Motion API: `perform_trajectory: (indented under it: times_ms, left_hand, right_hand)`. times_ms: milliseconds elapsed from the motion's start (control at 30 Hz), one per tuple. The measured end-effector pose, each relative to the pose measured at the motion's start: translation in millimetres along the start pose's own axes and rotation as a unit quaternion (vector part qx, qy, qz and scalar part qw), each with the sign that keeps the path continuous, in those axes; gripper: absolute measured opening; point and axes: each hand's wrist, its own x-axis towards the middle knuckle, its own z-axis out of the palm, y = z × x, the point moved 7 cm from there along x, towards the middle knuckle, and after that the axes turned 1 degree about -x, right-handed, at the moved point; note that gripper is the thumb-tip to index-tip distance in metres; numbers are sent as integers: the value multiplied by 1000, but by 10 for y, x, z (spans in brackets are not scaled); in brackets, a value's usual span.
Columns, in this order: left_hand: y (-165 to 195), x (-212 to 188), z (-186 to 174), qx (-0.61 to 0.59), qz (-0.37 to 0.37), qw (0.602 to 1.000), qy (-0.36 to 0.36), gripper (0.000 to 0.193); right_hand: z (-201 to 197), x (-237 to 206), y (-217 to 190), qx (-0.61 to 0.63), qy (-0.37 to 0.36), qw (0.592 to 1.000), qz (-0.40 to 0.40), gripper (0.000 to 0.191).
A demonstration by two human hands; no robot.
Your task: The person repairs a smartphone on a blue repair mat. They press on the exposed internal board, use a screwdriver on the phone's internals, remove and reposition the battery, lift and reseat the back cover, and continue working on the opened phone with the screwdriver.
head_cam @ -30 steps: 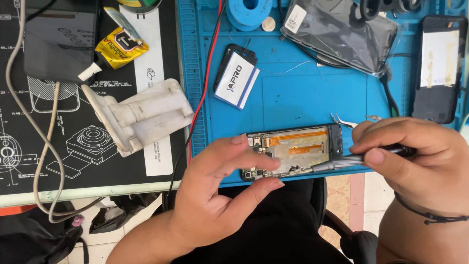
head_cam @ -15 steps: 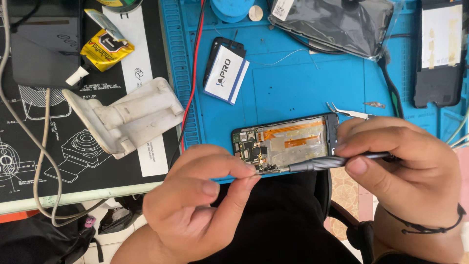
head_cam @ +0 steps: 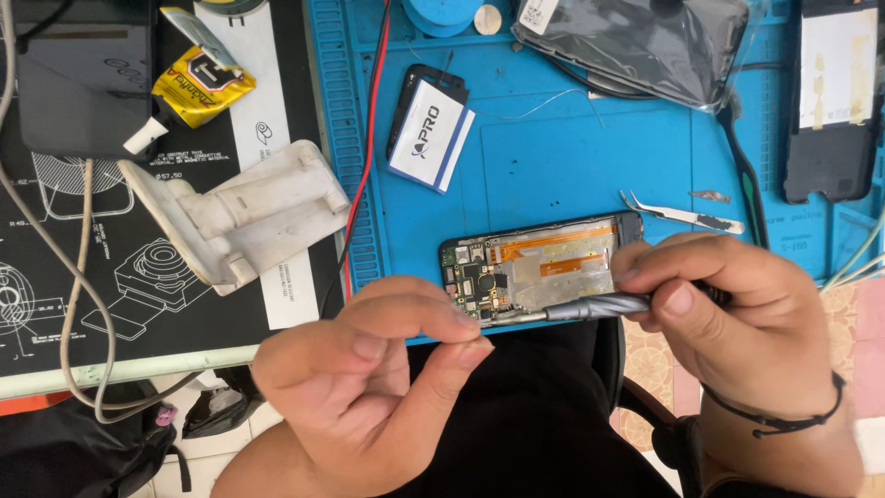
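Note:
An opened black phone (head_cam: 539,267) lies on the blue work mat (head_cam: 553,157), with its circuit board and orange flex cables showing. My right hand (head_cam: 747,332) grips a grey metal screwdriver (head_cam: 590,307) whose tip points left along the phone's near edge. My left hand (head_cam: 387,369) hovers just off the phone's near left corner. Its thumb and forefinger are pinched together, and I cannot see anything between them.
Metal tweezers (head_cam: 682,215) and a black pry tool (head_cam: 742,184) lie right of the phone. A white-labelled battery (head_cam: 430,134) and a bagged screen (head_cam: 636,41) lie farther back. A white plastic stand (head_cam: 240,217), a yellow glue tube (head_cam: 189,88) and a red wire (head_cam: 369,138) are on the left.
My left hand has come off the phone's left end and drawn back toward me with its fingertips pinched. The right hand keeps the screwdriver at the phone.

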Motion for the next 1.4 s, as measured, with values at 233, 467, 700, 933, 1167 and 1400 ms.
perform_trajectory:
  times_ms: [233, 467, 700, 933, 1167, 1400]
  left_hand:
    - [47, 49, -9, -22, 11, 1000, 5, 71]
    - [59, 34, 16, -19, 5, 1000, 10, 70]
    - [66, 18, 58, -11, 6, 1000, 18, 70]
    - [96, 49, 68, 5, 18, 1000, 2, 68]
    - [98, 50, 75, 28, 7, 999, -20, 64]
    - [29, -38, 41, -2, -8, 1000, -15, 65]
  right_hand:
    - [120, -66, 167, 112, -10, 993, -38, 20]
    - [188, -92, 171, 124, -4, 991, -45, 18]
    - [235, -94, 103, 146, -35, 986, -73, 17]
    - [207, -64, 70, 121, -10, 989, -79, 19]
    - [203, -44, 70, 147, -8, 988, -52, 25]
    - [289, 33, 64, 172, -58, 981, -69, 22]
